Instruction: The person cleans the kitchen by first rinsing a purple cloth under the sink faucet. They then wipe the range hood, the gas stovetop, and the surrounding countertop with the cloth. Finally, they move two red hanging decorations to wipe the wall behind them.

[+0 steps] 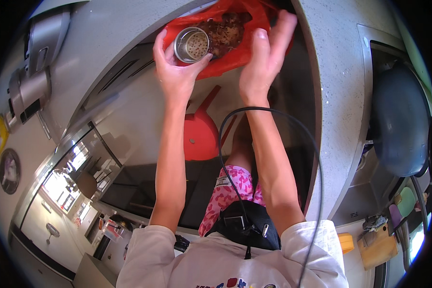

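Note:
My left hand [176, 70] grips a small round metal strainer cup [178, 45] by its sides. Its mouth faces up at me, and the bottom is dotted with what look like holes. Behind and beneath the cup spreads a red plastic bag [219, 68], its mouth wide. Brown, wet-looking scraps [225, 34] lie inside the bag. At the bag's right side is my right hand [262, 61], thumb and fingers apart, the fingertips slightly blurred. I see nothing held in it; whether it touches the bag's film is unclear.
Below my arms on the floor is a red dustpan-like object [201, 136]. A grey speckled counter [340, 97] curves along the right, with a dark wok [401, 120] beyond it. A black cable [221, 144] loops across my right forearm. Metal appliances [46, 39] stand at the left.

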Motion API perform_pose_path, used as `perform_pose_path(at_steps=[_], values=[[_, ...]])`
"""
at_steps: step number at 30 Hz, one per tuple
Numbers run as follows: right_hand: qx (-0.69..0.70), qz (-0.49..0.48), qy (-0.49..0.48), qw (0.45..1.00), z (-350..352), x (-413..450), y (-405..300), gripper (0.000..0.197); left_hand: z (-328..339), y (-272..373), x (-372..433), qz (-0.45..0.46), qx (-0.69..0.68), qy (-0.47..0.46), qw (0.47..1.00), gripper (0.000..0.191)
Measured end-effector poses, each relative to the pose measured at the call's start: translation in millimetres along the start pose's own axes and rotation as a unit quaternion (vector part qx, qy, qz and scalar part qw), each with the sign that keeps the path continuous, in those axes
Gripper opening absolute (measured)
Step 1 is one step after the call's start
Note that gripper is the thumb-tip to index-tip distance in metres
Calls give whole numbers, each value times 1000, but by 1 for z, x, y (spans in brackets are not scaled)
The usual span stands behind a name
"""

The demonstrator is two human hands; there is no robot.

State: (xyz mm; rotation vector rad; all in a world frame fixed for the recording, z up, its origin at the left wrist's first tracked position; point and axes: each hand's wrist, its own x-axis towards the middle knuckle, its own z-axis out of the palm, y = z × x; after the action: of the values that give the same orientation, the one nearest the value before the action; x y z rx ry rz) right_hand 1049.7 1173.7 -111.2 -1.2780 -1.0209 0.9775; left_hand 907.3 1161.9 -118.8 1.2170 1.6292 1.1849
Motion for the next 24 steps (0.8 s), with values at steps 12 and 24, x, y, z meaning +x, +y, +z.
perform_pose_path(at_steps=[12,24], values=[[-90,-36,-37,995,17,-11,20,62,12,1,-7,10,35,11,999,89],[57,-8,8,998,5,0,14,51,15,-13,-11,-3,56,57,997,98]])
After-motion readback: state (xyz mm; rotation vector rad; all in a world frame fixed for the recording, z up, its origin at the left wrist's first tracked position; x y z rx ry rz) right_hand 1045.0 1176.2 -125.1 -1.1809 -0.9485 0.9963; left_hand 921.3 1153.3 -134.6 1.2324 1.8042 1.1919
